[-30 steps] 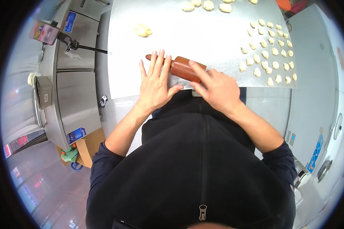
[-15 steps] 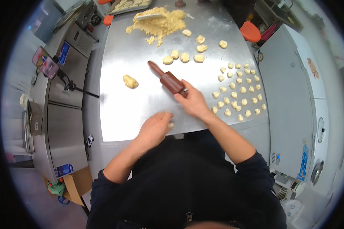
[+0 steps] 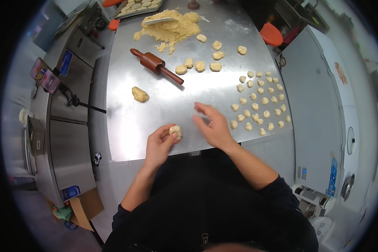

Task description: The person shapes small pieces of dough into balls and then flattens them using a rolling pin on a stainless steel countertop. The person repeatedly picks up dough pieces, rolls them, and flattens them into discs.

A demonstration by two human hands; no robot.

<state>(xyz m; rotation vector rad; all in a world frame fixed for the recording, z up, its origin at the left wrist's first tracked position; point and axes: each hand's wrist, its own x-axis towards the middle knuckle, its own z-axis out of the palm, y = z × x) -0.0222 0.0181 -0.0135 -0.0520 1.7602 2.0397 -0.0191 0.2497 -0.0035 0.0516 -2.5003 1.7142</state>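
Near the front edge of the steel table (image 3: 134,126), my left hand (image 3: 158,145) holds a small folded piece of pale dough (image 3: 175,131). My right hand (image 3: 212,128) is open just to its right, fingers apart and empty. A brown wooden rolling pin (image 3: 151,63) lies diagonally farther up the table. A yellowish dough lump (image 3: 140,94) sits below it at left. Several flat pieces (image 3: 199,66) lie right of the pin, and rows of small dough pieces (image 3: 264,101) cover the right side of the table.
A crumbly yellow dough heap (image 3: 176,27) with a pale scraper (image 3: 157,21) lies at the back beside a tray of rounds (image 3: 139,6). A phone on a stand (image 3: 46,75) and steel cabinets (image 3: 69,151) stand left, an orange chair (image 3: 271,34) back right, a grey appliance (image 3: 315,117) right.
The rolling pin, earlier held at the front, now lies released farther up and left. My right hand has opened. My left hand now visibly grips a dough piece. The view has shifted.
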